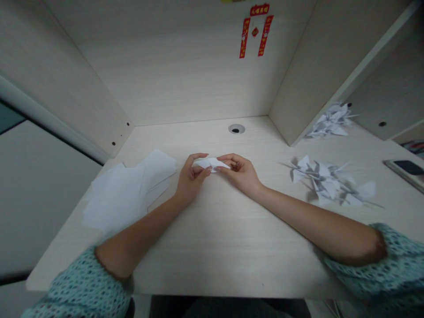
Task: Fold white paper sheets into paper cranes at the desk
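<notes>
My left hand (192, 176) and my right hand (239, 173) meet at the middle of the light wood desk (212, 247), both pinching a small piece of folded white paper (211, 164) between fingers and thumbs. Part of the paper is hidden by my fingers. To the left of my left hand lies a loose pile of white paper sheets (122, 194). To the right of my right hand lies a heap of folded paper cranes (326, 183), and a second heap (331, 121) sits farther back on the right.
Pale wood panels (172, 75) enclose the desk at the back and sides, with a red paper decoration (255, 31) on the back panel. A round cable grommet (236, 128) is set near the back. A phone (409, 168) lies at the right edge.
</notes>
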A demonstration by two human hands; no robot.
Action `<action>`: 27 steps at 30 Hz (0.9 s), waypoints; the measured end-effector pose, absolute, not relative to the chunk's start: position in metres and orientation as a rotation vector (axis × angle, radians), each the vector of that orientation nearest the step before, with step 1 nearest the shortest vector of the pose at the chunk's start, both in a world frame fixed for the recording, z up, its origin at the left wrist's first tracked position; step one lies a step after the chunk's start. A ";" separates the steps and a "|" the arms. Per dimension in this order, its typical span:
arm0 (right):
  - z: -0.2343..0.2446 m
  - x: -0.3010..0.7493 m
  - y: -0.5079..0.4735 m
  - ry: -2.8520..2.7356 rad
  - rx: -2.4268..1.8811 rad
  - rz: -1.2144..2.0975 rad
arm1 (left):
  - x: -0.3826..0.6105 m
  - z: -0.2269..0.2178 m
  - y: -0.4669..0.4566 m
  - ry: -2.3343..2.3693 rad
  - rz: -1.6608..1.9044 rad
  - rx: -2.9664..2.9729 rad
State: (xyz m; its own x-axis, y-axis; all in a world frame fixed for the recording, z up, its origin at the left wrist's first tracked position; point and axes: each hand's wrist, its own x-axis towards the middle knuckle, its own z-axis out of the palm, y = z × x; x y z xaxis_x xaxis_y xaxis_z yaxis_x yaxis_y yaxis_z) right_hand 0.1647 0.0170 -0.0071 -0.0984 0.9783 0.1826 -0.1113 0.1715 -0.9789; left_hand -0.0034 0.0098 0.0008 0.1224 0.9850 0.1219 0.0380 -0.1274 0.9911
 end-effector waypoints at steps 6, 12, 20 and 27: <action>-0.007 0.164 0.018 -1.249 -0.919 1.259 | -0.004 0.001 0.013 1.076 1.233 1.314; -0.006 0.165 0.018 -1.212 -0.947 1.330 | -0.004 -0.001 0.017 1.075 1.299 1.232; -0.005 0.166 0.018 -1.194 -1.002 1.298 | -0.006 -0.006 0.018 1.077 1.338 1.270; -0.008 0.167 0.021 -1.198 -0.939 1.301 | -0.007 -0.007 0.020 1.063 1.296 1.339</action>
State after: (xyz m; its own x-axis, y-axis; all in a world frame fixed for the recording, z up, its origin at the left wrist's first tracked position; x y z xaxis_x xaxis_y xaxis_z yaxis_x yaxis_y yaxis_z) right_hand 0.1669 0.0211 -0.0081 -0.1065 0.9881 0.1112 -0.1928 0.0892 -0.9772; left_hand -0.0071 0.0196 -0.0072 0.0579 0.9843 0.1664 -0.0297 -0.1650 0.9859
